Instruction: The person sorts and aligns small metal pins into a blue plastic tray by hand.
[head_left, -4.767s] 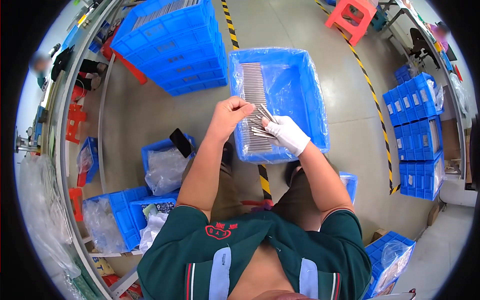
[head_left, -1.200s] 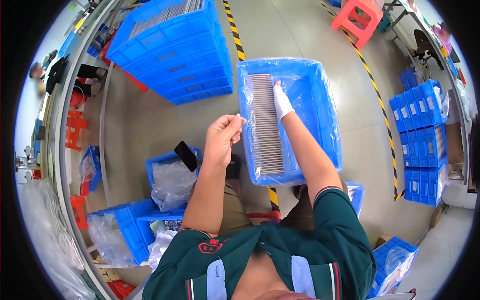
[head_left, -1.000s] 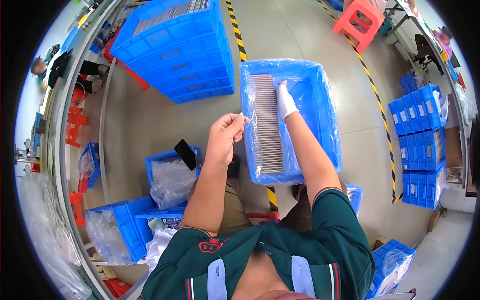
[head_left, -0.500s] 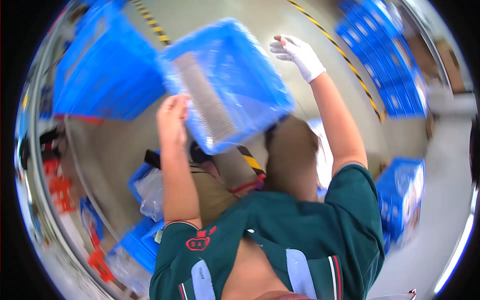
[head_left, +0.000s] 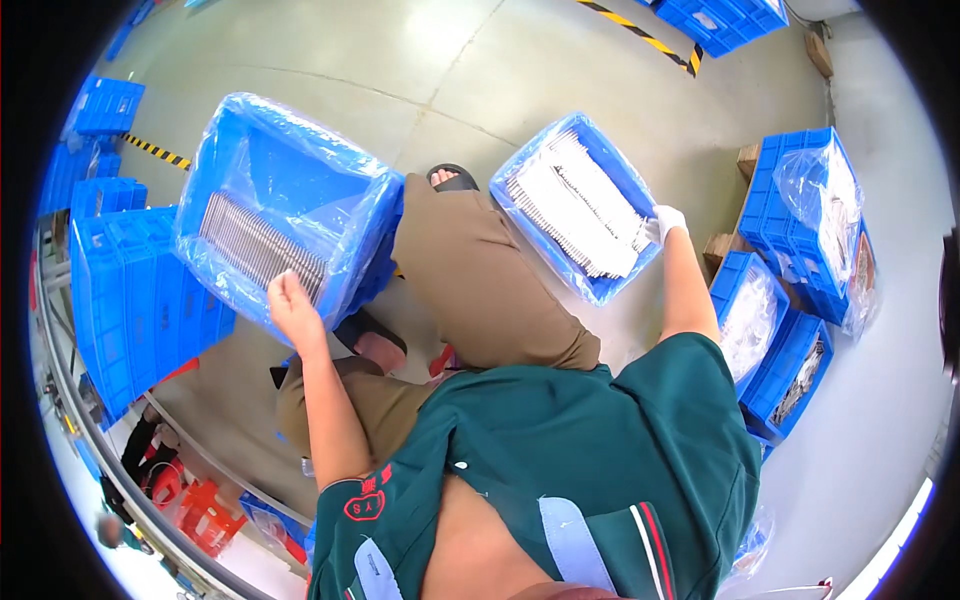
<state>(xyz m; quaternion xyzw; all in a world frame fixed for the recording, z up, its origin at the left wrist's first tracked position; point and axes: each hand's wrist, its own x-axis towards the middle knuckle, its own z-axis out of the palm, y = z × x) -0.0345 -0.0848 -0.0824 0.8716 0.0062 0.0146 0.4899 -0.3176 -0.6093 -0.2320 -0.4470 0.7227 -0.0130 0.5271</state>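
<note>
My bare left hand (head_left: 292,308) reaches over the near rim of a plastic-lined blue crate (head_left: 345,165). Its fingers are closed at the edge of a row of thin metal parts (head_left: 262,245) lying along one side inside; what they hold is hidden. On my right, a second lined blue crate (head_left: 510,170) is filled with rows of shiny, comb-like metal parts (head_left: 590,205). My white-gloved right hand (head_left: 668,220) is shut on this crate's right rim, its fingers curled over the edge.
Stacked blue crates (head_left: 130,300) stand on the left. More crates (head_left: 800,210) with plastic bags line the right wall, some on wooden blocks. My knee and sandalled foot (head_left: 455,178) are between the two crates. Yellow-black tape (head_left: 640,35) marks the floor; orange bins (head_left: 205,515) sit lower left.
The view has swung. The left crate now appears farther left and lower, my left hand still near its edge. My right hand, spread in the air before, is now on the second crate's rim.
</note>
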